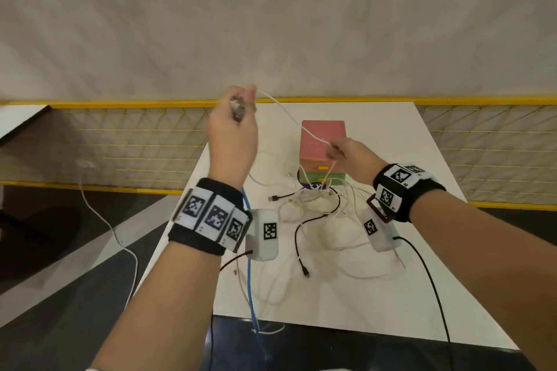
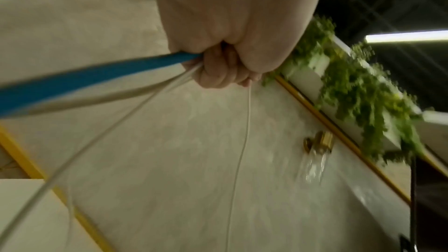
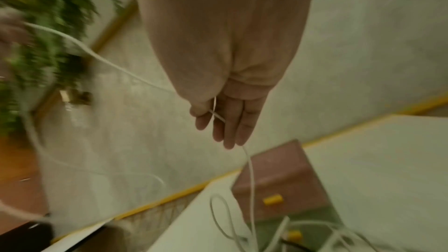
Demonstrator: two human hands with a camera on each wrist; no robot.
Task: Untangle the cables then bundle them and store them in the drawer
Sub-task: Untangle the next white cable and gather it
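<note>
My left hand (image 1: 238, 111) is raised above the table's far left and grips a blue cable (image 2: 97, 76) and several white strands in a fist (image 2: 218, 68). One white cable (image 1: 289, 117) runs taut from it down to my right hand (image 1: 336, 150), which hovers over the pink-topped drawer box (image 1: 322, 132). There the thumb and forefinger (image 3: 206, 116) pinch that cable (image 3: 218, 117), the other fingers straight. Below lies a tangle of white and black cables (image 1: 313, 205) on the white table (image 1: 407, 280), in front of the shut drawers with yellow handles (image 3: 272, 199).
The blue cable (image 1: 250, 274) hangs over the table's near edge. A yellow mesh railing (image 1: 135, 141) runs behind and left of the table. A loose white cable (image 1: 99, 217) trails over the dark floor at left. Green plants (image 2: 363, 91) line the wall above.
</note>
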